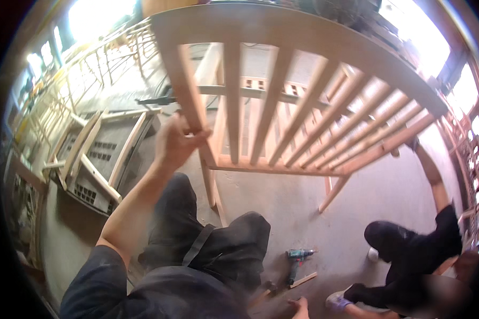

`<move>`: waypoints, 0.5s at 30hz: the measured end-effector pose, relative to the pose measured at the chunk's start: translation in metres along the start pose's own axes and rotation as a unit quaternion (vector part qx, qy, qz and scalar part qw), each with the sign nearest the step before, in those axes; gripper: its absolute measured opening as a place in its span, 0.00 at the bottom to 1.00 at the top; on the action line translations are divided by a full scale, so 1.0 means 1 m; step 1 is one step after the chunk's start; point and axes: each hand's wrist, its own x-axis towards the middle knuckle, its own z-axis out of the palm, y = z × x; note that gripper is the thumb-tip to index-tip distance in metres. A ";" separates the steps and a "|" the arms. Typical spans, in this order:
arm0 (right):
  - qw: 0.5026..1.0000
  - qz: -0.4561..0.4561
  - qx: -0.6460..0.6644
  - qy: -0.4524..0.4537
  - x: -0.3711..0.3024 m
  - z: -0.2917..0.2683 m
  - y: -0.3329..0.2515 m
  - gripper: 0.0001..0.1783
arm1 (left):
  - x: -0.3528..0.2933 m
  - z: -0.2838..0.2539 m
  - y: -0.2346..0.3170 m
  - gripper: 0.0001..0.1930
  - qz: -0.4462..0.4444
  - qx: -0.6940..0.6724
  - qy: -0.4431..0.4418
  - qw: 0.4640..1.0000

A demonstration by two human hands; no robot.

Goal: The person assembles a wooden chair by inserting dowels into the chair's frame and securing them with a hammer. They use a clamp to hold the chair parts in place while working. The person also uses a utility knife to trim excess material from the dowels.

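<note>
A pale wooden bench (282, 166) with a slatted backrest stands before me, its curved top rail towards the upper edge. My left hand (176, 143) is closed round the left post of the backrest, thumb across the near face and fingers partly behind it. My right hand (300, 307) shows only in part at the lower edge, below a thin wooden strip (303, 280) on the floor; whether its fingers hold anything is hidden. Just beyond that strip lies a green-and-black cordless drill (294, 263). A blurred tool with a dark head (270, 287) lies near my right knee.
At the right a co-worker in dark clothes (410, 260) crouches, one arm (436, 181) reaching to the bench's right end. Another wooden frame (98, 154) rests at the left on a dark crate-like base. Stacked wooden frames (112, 58) stand at the far left.
</note>
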 end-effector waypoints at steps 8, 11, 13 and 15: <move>0.914 -0.318 0.146 0.205 -0.167 -0.193 -0.279 0.22 | -0.014 -0.012 -0.009 0.41 -0.073 0.001 0.068 0.995; 0.836 -0.435 0.175 0.286 -0.220 -0.261 -0.395 0.16 | -0.008 -0.008 -0.008 0.44 -0.064 -0.041 0.085 0.994; 0.737 -0.554 0.257 0.290 -0.253 -0.291 -0.465 0.17 | -0.007 -0.012 -0.009 0.46 -0.075 -0.058 0.072 0.993; 0.636 -0.664 0.204 0.336 -0.288 -0.317 -0.527 0.22 | -0.009 -0.018 -0.021 0.49 -0.062 -0.066 0.055 0.994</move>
